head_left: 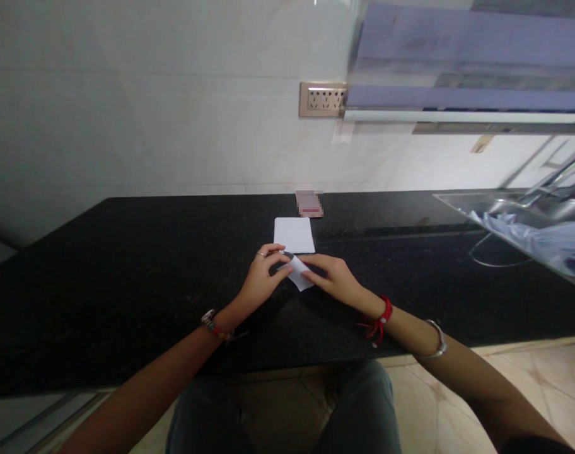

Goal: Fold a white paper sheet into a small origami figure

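Paper (301, 281), white, bent, pinched by left hand (263, 272) and right hand (338, 277) inside black stone counter's (127, 284) edges, may rip if tugged.

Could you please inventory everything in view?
Held paper: 1, white, front centre
Square paper: 1+, white, beyond it
Blurred item: 1, pink, far centre
Counter: 1, black, centre
Wall: 1, white, behind counter
Socket plate: 1, gold, on wall
Panelling: unclear, purple, upper right
Sink and faucet: 1 each, silver, right
Crumpled plastic: 1, bluish, at sink
Floor: 1, beige, bottom
Wristwear: several, red and silver, wrists
Ring: 1, silver, left hand
Left hand: 1, holding paper
Right hand: 1, holding paper
Legs: 2, blue trousers, bottom
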Demonstrator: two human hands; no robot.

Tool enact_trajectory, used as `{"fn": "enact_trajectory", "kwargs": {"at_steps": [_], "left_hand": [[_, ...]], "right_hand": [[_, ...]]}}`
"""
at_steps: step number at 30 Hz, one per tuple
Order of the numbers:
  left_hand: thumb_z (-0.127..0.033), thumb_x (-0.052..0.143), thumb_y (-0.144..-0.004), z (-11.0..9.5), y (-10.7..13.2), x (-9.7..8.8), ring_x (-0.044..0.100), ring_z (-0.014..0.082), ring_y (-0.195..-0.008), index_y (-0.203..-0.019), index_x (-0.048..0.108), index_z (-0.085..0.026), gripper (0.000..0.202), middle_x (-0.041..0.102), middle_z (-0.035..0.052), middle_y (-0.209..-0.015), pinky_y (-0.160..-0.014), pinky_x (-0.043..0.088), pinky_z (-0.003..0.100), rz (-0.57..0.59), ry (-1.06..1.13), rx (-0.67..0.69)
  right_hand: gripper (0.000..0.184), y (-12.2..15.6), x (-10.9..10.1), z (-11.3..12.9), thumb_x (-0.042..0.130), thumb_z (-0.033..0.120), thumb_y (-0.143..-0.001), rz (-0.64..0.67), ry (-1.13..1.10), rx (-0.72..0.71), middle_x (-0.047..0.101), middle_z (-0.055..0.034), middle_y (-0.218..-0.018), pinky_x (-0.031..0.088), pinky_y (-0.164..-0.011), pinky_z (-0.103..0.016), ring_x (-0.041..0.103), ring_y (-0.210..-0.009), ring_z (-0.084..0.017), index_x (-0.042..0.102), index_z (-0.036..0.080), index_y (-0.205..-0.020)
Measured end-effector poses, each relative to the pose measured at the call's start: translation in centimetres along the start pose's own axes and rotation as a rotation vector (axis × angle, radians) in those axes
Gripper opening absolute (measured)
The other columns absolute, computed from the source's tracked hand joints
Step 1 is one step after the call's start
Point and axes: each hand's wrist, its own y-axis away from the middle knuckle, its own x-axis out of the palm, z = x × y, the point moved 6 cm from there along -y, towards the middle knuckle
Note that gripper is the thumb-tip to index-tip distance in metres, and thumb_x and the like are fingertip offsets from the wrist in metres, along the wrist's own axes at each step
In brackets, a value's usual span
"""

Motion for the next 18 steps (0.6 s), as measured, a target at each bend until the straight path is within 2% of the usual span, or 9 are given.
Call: {"fn": "enact_trajectory", "kwargs": {"at_steps": [3, 6, 10, 13, 18], "left_hand": [[-0.02, 0.059, -0.07, 0.7, -0.1, 0.1, 0.051, 0.0194, -0.097, -0.086, 0.054, -0.017, 0.017, 0.054, 0.0063, -0.102, -0.076, 0.043, 0.032, 0.002, 0.064, -0.062], [-0.023, 0.062, -0.069, 1.8, -0.1, 0.4, 0.057, 0.0165, -0.082, -0.091, 0.05, -0.016, 0.027, 0.059, 0.0046, -0.088, -0.068, 0.044, 0.028, 0.031, 0.162, -0.162], [-0.027, 0.059, -0.07, 1.9, 0.0, 0.6, 0.058, 0.0141, -0.071, -0.083, 0.056, -0.015, 0.018, 0.061, 0.0022, -0.076, -0.064, 0.045, 0.026, 0.105, 0.205, -0.198], [-0.029, 0.058, -0.07, 1.8, 0.1, 0.6, 0.058, 0.0134, -0.067, -0.077, 0.058, -0.015, 0.016, 0.062, 0.0013, -0.071, -0.062, 0.045, 0.026, 0.122, 0.205, -0.207], [-0.029, 0.059, -0.068, 2.5, 0.1, 1.1, 0.058, 0.0127, -0.062, -0.075, 0.057, -0.014, 0.017, 0.061, 0.0008, -0.067, -0.061, 0.046, 0.025, 0.187, 0.36, -0.293]], "right_hand": [[0.027, 0.0, 0.1, -0.4, 0.049, 0.024, -0.081, -0.003, -0.065, 0.071, 0.064, -0.0057, -0.103, 0.045, -0.082, -0.031, 0.059, -0.091, -0.017, 0.06, 0.019, -0.105], [0.026, 0.0, 0.1, -1.3, 0.05, 0.024, -0.079, -0.032, -0.132, 0.158, 0.066, -0.0056, -0.094, 0.047, -0.073, -0.028, 0.061, -0.08, -0.016, 0.062, 0.017, -0.101], [0.024, 0.1, 0.2, -2.6, 0.052, 0.024, -0.077, -0.053, -0.168, 0.246, 0.068, -0.0047, -0.084, 0.046, -0.064, -0.026, 0.06, -0.07, -0.015, 0.064, 0.015, -0.096], [0.024, 0.1, 0.4, -3.1, 0.051, 0.024, -0.077, -0.034, -0.194, 0.262, 0.067, -0.005, -0.083, 0.046, -0.064, -0.025, 0.059, -0.07, -0.014, 0.064, 0.015, -0.095], [0.025, 0.2, 0.7, -3.6, 0.052, 0.023, -0.076, -0.008, -0.26, 0.29, 0.067, -0.0065, -0.083, 0.045, -0.064, -0.026, 0.059, -0.07, -0.015, 0.063, 0.013, -0.096]]}}
